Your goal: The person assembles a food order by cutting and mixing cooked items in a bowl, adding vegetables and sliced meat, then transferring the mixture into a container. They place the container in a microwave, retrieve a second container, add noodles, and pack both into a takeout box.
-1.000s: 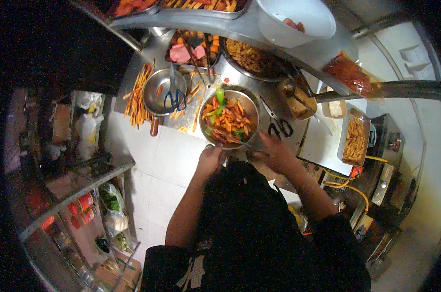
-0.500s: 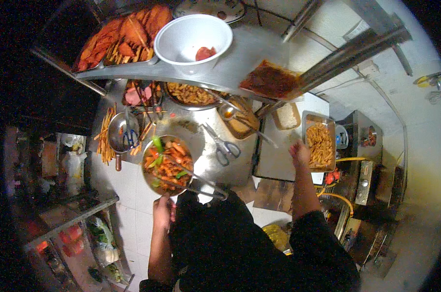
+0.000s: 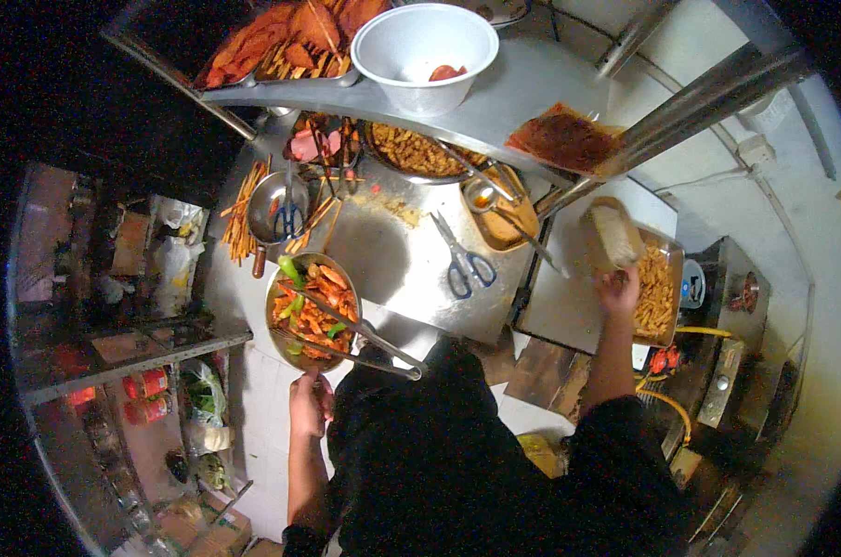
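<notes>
My left hand [image 3: 310,405] is closed at the near edge of a round metal pan [image 3: 275,345], apparently on its handle, which the fingers hide. Reddish-orange cooked pieces [image 3: 327,283] and green pepper fill it. Metal tongs [image 3: 383,348] lie in the pan, their bent end sticking out to the right. Over on the right, my right hand [image 3: 617,290] grips the near end of a brown rectangular tray [image 3: 599,212] with white contents that look like rice. This tray sits askew beside a metal pan of yellow-brown fried strips [image 3: 657,297], partly overlapping it.
Blue-handled scissors [image 3: 459,265] lie on the steel table. A small pan [image 3: 267,200], wooden sticks [image 3: 237,218], a dish of browned pieces [image 3: 420,153] and a brown tray with a ladle [image 3: 504,223] stand behind. An overhead shelf [image 3: 299,96] bears a white bowl [image 3: 425,56].
My right hand has reached the rice-like tray and gripped it; the tray has turned and shifted toward the fried strips. My left hand keeps the pan close. The whole view has shifted.
</notes>
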Demonstrator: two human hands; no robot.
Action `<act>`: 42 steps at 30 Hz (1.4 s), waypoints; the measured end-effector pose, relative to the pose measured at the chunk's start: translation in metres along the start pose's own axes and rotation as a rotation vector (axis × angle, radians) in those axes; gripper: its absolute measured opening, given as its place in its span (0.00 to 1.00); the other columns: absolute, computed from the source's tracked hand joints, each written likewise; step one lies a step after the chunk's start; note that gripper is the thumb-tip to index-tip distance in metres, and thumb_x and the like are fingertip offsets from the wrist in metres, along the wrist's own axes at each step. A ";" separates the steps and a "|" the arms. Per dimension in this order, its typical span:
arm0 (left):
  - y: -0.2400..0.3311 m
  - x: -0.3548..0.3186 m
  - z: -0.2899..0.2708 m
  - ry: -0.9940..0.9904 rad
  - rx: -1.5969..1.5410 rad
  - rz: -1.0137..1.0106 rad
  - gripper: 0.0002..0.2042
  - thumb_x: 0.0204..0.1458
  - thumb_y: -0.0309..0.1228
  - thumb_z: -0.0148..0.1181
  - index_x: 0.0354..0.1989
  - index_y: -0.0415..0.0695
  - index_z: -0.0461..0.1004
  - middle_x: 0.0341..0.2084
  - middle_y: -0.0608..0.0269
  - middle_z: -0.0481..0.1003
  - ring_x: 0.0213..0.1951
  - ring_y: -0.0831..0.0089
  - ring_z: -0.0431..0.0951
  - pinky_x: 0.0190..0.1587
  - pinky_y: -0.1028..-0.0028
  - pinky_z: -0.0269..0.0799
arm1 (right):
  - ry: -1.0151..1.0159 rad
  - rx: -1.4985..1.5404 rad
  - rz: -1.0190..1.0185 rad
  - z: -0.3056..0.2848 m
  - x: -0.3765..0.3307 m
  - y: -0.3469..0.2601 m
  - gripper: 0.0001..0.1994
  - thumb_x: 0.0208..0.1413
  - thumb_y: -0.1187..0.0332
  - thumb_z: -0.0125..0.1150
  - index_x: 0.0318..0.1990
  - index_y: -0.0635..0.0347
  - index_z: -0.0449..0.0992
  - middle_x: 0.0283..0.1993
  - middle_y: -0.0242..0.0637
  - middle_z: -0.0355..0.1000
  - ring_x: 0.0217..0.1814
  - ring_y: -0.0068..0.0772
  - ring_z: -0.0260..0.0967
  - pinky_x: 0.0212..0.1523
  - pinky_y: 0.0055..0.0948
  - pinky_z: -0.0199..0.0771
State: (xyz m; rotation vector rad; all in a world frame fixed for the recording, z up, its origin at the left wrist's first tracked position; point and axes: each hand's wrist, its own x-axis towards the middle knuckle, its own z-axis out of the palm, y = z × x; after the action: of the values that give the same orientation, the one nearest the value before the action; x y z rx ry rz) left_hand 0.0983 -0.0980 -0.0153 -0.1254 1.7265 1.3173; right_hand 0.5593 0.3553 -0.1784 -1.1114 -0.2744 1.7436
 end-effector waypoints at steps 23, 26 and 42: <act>0.105 0.070 -0.105 -0.199 0.382 0.063 0.23 0.65 0.43 0.47 0.18 0.42 0.68 0.07 0.67 0.62 0.07 0.78 0.58 0.11 0.76 0.52 | -0.216 -0.264 0.418 0.283 -0.258 0.338 0.28 0.62 0.62 0.59 0.66 0.61 0.58 0.58 0.47 0.68 0.52 0.41 0.73 0.55 0.40 0.74; 0.103 0.075 -0.091 -0.152 0.400 0.117 0.23 0.65 0.40 0.48 0.18 0.41 0.68 0.09 0.67 0.63 0.09 0.78 0.60 0.13 0.75 0.53 | -0.369 -0.562 0.476 0.285 -0.282 0.288 0.33 0.62 0.61 0.60 0.70 0.60 0.53 0.62 0.50 0.66 0.54 0.43 0.73 0.56 0.44 0.75; 0.081 0.077 0.026 0.327 1.076 0.704 0.19 0.54 0.46 0.60 0.25 0.39 0.78 0.17 0.48 0.76 0.23 0.48 0.78 0.29 0.56 0.74 | -1.083 -1.855 -0.628 0.323 -0.225 0.167 0.35 0.58 0.62 0.61 0.71 0.53 0.55 0.42 0.58 0.74 0.39 0.63 0.73 0.42 0.50 0.74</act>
State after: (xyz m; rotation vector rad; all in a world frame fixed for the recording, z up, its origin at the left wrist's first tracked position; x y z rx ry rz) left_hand 0.0244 -0.0101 -0.0130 0.9999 2.6712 0.6337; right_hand 0.2188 0.1867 0.0188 -0.7296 -2.8838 0.9491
